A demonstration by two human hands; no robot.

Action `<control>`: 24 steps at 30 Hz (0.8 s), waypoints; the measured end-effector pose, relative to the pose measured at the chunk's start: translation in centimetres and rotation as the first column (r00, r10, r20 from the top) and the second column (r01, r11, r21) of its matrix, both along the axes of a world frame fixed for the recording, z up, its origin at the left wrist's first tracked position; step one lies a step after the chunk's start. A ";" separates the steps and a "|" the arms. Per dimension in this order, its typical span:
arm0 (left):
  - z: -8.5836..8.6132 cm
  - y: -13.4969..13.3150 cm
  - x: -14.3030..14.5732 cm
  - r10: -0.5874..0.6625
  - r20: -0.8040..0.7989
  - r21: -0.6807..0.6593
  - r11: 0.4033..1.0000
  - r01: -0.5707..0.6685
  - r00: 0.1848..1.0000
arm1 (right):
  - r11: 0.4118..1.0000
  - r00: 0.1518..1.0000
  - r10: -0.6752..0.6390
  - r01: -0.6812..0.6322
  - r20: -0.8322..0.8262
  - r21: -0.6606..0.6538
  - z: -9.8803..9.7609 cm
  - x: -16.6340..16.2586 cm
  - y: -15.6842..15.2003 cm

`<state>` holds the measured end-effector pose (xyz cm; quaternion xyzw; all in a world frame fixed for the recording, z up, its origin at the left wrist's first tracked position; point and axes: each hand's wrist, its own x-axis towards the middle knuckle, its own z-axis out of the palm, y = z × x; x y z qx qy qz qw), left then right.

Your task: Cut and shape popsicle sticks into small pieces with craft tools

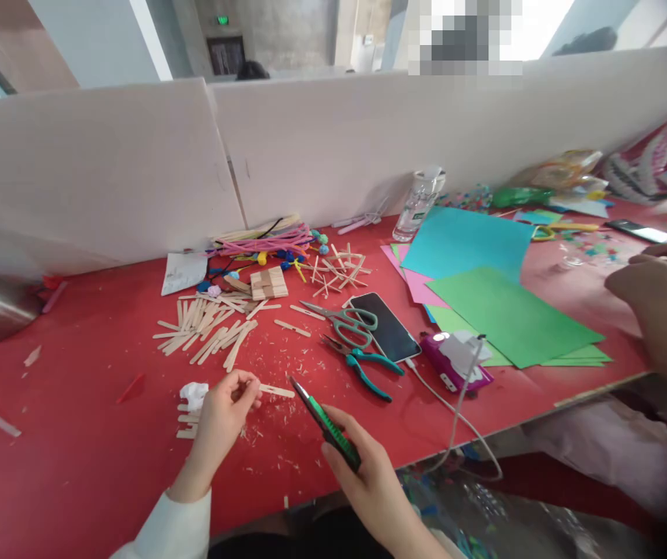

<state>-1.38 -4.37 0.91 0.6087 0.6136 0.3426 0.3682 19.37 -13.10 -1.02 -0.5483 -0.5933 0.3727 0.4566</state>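
Note:
Between the fingertips of my left hand (233, 407) is one end of a wooden craft stick (278, 391), its other end pointing right. My right hand (362, 458) is closed around a green and black utility knife (333, 431), whose tip lies close to the stick's free end. Wood shavings (275, 442) are scattered on the red table below. Partly behind my left wrist are several craft sticks (186, 432) in a row and a crumpled white tissue (194, 396). A loose pile of craft sticks (205, 326) lies farther back.
Scissors (350, 322), teal-handled pliers (368, 365), a phone (388, 330) and a purple power block (455, 361) with a white cable lie right of centre. Coloured paper (513, 310) and a clear bottle (419, 206) stand beyond. At far right is another person's hand (653, 287). A white partition (333, 147) borders the table.

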 end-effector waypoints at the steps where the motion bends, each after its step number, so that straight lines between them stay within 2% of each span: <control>1: -0.1 -0.3 0.2 -0.007 -0.031 0.000 1.000 0.007 1.000 | 0.999 0.997 0.032 -0.035 0.072 0.037 0.3 0.2 -0.1; 3: -0.5 -0.8 0.4 -0.027 -0.096 0.001 1.000 0.027 0.995 | 0.994 0.981 0.084 -0.094 0.176 0.052 0.8 0.6 -0.3; 6: -1.0 -1.4 0.3 -0.055 -0.170 -0.003 0.998 0.056 0.984 | 0.989 0.949 0.145 -0.150 0.280 -0.005 1.0 0.8 -0.8; 10: -1.0 -1.6 0.3 -0.106 -0.259 0.077 0.989 0.130 0.960 | 0.984 0.914 0.171 -0.179 0.367 -0.012 1.1 0.9 -1.4; 15: 0.1 -1.7 0.9 -0.129 -0.331 0.144 0.972 0.185 0.935 | 0.983 0.904 0.156 -0.182 0.398 0.029 1.3 1.0 -1.6; 24: 2.7 -1.2 1.5 -0.144 -0.511 0.128 0.962 0.240 0.848 | 0.977 0.907 0.182 -0.211 0.380 0.036 1.6 0.9 -1.0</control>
